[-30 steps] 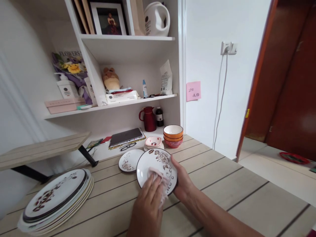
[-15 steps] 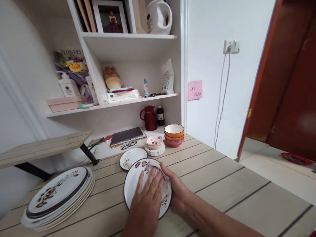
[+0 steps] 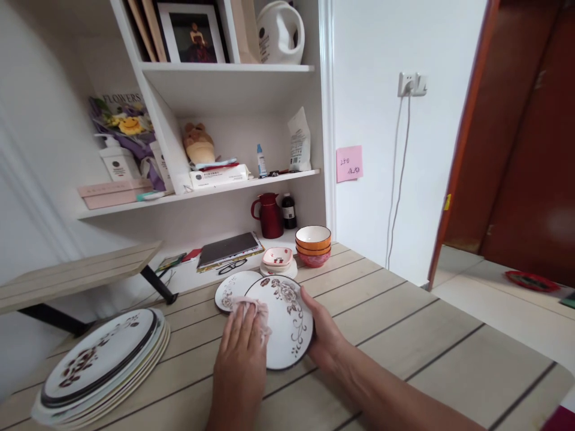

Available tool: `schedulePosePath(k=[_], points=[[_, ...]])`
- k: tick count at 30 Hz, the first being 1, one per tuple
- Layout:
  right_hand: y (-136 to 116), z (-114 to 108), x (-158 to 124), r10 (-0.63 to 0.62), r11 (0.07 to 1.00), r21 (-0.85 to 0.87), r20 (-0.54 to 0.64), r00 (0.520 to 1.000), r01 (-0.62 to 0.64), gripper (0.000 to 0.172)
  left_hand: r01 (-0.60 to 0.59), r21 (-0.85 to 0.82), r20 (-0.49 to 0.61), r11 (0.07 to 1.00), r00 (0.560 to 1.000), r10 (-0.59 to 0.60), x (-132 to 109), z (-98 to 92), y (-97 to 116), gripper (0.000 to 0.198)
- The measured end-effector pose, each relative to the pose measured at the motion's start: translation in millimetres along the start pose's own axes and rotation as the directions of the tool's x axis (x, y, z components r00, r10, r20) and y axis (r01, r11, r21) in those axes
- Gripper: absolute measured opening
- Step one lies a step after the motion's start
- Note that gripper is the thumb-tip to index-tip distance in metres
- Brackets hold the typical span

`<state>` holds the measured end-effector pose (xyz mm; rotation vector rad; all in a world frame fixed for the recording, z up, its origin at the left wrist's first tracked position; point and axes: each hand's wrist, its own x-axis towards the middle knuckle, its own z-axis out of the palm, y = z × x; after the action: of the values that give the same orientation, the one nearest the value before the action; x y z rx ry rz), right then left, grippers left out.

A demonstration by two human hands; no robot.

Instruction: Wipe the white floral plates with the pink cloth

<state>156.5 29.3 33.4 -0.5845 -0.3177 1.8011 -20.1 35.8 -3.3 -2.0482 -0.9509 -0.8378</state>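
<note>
A white plate with a brown flower pattern and dark rim (image 3: 287,323) is held tilted above the table. My right hand (image 3: 327,335) grips its right edge, thumb on the face and fingers behind. Pressed on the plate's left side is a pale pink cloth (image 3: 258,308), under the fingers of my left hand (image 3: 242,347). Behind the held plate, another patterned plate (image 3: 230,288) lies on the table, partly covered from view.
A stack of large plates (image 3: 103,359) stands at the left, near a low wooden riser (image 3: 81,272). Small dishes (image 3: 277,258), stacked bowls (image 3: 313,245), a red jug (image 3: 271,216), a laptop (image 3: 229,248) and glasses (image 3: 232,267) are at the back.
My left hand and the cloth have moved left across the plate, from its right part to its left edge, uncovering the flower pattern. The plate has shifted slightly up. The view has turned a little.
</note>
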Motion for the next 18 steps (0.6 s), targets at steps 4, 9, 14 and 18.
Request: schedulePosePath(k=[4, 9, 14, 18], points=[[-11.8, -4.1, 2.2, -0.090, 0.995, 0.034, -0.043, 0.995, 0.092, 0.047, -0.065, -0.102, 0.010, 0.993, 0.998, 0.066, -0.7, 1.4, 16.6, 0.040], [-8.4, -4.2, 0.2, -0.048, 0.999, 0.023, 0.043, 0.998, 0.047, 0.049, -0.095, -0.266, 0.072, 0.959, 0.990, 0.118, -1.5, -3.0, 20.7, 0.047], [6.5, -1.5, -2.8, 0.042, 0.999, -0.023, 0.065, 0.997, -0.041, 0.051, -0.146, -0.254, 0.112, 0.956, 0.977, 0.179, -2.2, -2.4, 15.5, 0.055], [15.9, 3.2, -6.3, 0.121, 0.989, -0.083, -0.010, 0.993, -0.121, 0.053, -0.157, -0.176, 0.099, 0.972, 0.979, 0.176, -0.6, 0.9, 5.6, 0.056]])
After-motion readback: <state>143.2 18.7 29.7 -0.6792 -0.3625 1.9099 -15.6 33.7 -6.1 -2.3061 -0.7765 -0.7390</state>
